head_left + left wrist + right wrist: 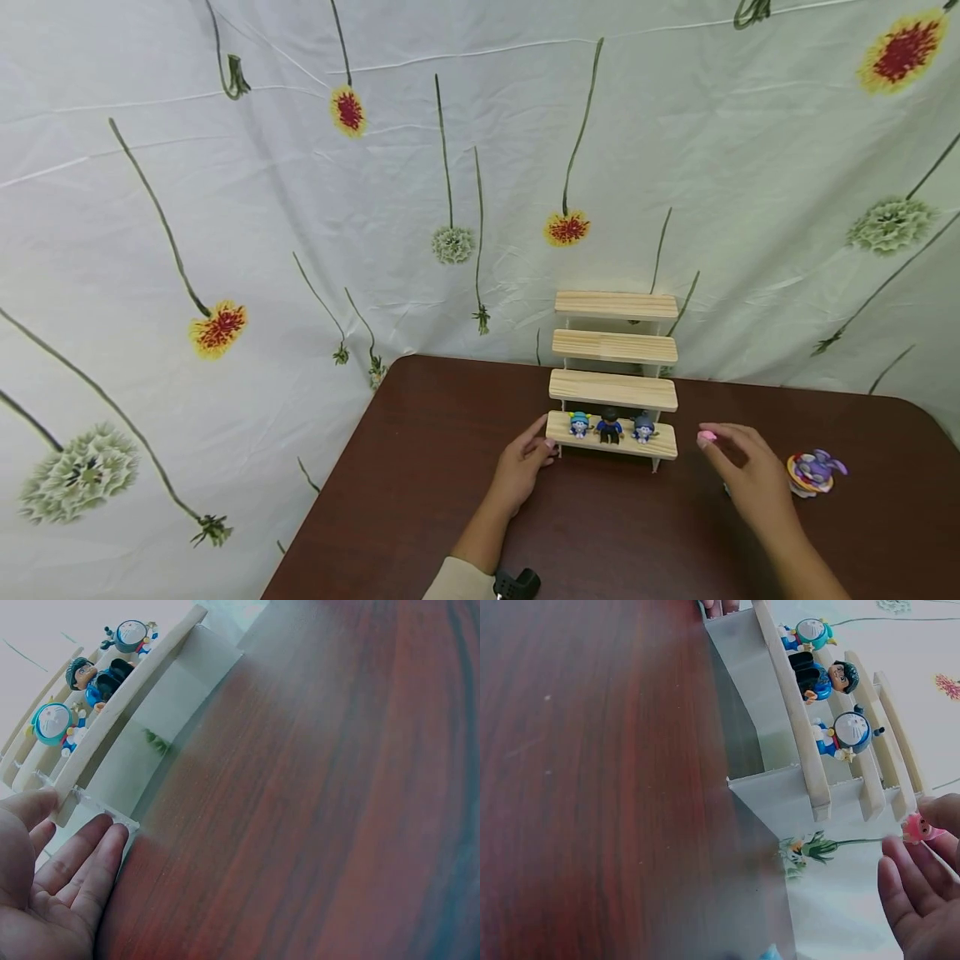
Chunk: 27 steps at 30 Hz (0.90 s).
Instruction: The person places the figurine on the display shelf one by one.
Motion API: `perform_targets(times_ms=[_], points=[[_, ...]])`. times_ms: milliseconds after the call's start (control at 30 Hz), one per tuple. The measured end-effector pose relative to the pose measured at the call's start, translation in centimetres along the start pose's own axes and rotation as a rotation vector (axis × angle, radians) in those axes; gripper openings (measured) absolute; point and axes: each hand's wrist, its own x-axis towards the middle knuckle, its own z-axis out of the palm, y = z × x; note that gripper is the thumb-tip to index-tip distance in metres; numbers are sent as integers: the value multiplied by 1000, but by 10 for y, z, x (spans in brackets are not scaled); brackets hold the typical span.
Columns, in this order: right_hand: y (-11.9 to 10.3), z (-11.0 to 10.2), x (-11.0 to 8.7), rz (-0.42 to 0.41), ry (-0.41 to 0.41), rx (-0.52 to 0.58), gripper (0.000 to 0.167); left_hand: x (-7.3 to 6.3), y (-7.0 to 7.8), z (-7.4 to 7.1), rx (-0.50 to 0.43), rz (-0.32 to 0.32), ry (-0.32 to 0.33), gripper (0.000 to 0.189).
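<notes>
A wooden stepped display stand (613,389) with clear side supports is on the table. Three small figurines stand on its lowest step: a teal-headed one (579,424), a dark-haired one in blue (610,426) and a grey-blue-headed one (643,428). My left hand (519,467) is at the left end of that step, its fingers touching the wood and resting beside the clear support. Right of the stand, my right hand (750,475) pinches a small pink figurine (916,827) between thumb and fingertips, above the table and apart from the stand.
A purple long-eared toy (816,471) with a coloured ring and pale base is on the brown table (435,467), right of my right hand. A flower-printed cloth (420,183) hangs behind the table. A dark watch-like band (517,583) shows by my left sleeve.
</notes>
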Motion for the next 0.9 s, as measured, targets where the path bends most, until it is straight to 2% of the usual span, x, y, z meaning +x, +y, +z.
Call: perform_targets(times_ms=[233, 567, 900], points=[[-4, 5, 6, 3, -36, 19, 27, 0, 0, 0, 0, 0, 2, 51], [-11, 12, 19, -137, -16, -52, 21, 0, 1, 1, 1, 7, 7, 50], [-19, 19, 33, -158, -60, -72, 30, -1, 1, 1, 6, 12, 0, 51]])
